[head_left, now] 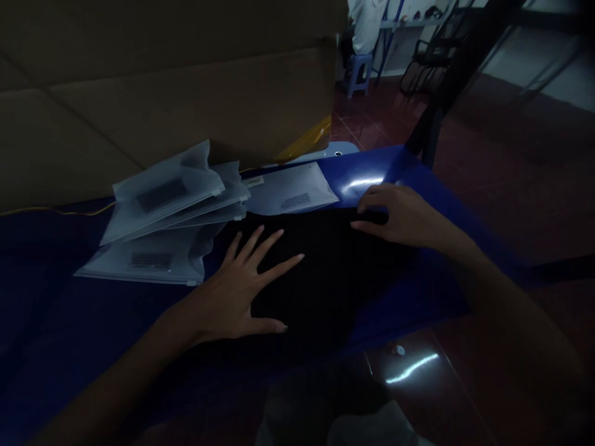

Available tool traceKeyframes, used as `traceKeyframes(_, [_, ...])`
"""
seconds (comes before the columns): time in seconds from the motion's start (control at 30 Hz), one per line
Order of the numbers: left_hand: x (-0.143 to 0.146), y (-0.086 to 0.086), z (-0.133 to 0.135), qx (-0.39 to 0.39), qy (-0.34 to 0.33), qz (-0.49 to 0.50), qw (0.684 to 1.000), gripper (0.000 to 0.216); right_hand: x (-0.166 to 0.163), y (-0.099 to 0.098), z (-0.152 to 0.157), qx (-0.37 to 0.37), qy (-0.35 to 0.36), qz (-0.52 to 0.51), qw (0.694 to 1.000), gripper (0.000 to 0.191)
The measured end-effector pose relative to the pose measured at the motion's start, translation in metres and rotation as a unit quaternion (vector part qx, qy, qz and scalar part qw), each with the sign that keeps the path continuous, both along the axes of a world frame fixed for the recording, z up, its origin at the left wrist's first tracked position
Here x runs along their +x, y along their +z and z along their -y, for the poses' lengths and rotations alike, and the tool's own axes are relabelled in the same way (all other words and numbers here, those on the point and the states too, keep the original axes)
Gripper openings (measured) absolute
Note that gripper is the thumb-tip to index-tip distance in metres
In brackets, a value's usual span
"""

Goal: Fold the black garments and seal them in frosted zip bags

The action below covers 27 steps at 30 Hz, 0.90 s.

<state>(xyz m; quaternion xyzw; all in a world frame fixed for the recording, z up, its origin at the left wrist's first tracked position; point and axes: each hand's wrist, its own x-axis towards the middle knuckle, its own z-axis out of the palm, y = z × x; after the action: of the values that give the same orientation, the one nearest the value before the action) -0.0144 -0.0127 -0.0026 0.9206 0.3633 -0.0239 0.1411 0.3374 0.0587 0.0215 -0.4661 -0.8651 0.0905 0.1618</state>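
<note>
A black cloth (pixel 320 279), probably a folded garment, lies on the blue table; its dark surface hides folds and details. My left hand (pixel 237 291) rests flat on its left part with the fingers spread. At the cloth's upper right edge, my right hand (pixel 395 214) is curled, with black fabric showing between thumb and fingers. Beyond my left hand lie several frosted zip bags (pixel 167 198) in a loose pile, with dark printed labels. Another frosted bag (pixel 292 189) lies flat just behind the cloth.
A large cardboard box (pixel 176 105) stands along the table's back, with yellow tape (pixel 307 141) at its corner. The blue table (pixel 432 186) ends at the right by a dark metal post (pixel 432 130). Farther off, a person (pixel 367 28) sits on a blue stool (pixel 357 71).
</note>
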Motion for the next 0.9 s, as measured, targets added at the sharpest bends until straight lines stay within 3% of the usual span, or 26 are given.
traceKeyframes(0.1, [0.001,0.001,0.001,-0.008,0.005,-0.003,1.0,0.106,0.002,0.011,0.005,-0.127,0.151,-0.087,0.976,0.029])
traceKeyframes(0.23, [0.002,0.002,0.002,-0.013,0.012,-0.003,1.0,0.107,0.0,0.024,0.014,-0.303,0.35,-0.139,0.875,0.02])
traceKeyframes(0.3, [0.002,0.002,0.003,-0.011,0.012,0.003,1.0,0.107,-0.001,0.026,0.015,-0.37,0.391,-0.119,0.834,0.016])
traceKeyframes(0.37, [0.002,0.002,0.003,-0.006,0.011,0.008,1.0,0.107,-0.003,0.025,0.014,-0.413,0.393,-0.099,0.816,0.018])
traceKeyframes(0.4, [0.001,0.002,0.002,-0.002,0.009,0.011,1.0,0.108,-0.005,0.024,0.014,-0.416,0.381,-0.094,0.821,0.02])
traceKeyframes(0.47, [0.0,0.002,0.002,0.007,0.005,0.014,1.0,0.109,-0.009,0.017,0.012,-0.378,0.32,-0.09,0.864,0.024])
traceKeyframes(0.57, [0.001,0.0,0.003,0.015,0.0,0.017,1.0,0.108,-0.016,0.001,0.008,-0.225,0.177,-0.07,0.956,0.027])
traceKeyframes(0.63, [0.003,-0.001,0.003,0.023,0.0,0.022,0.999,0.107,-0.021,-0.01,0.008,-0.111,0.126,-0.029,0.985,0.03])
traceKeyframes(0.8, [0.011,-0.004,0.005,0.043,-0.007,0.03,0.999,0.106,-0.033,-0.019,0.019,-0.012,0.101,0.008,0.995,0.058])
traceKeyframes(0.9, [0.013,-0.006,0.006,0.049,-0.003,0.022,0.999,0.105,-0.04,-0.022,0.031,-0.02,0.132,0.042,0.99,0.084])
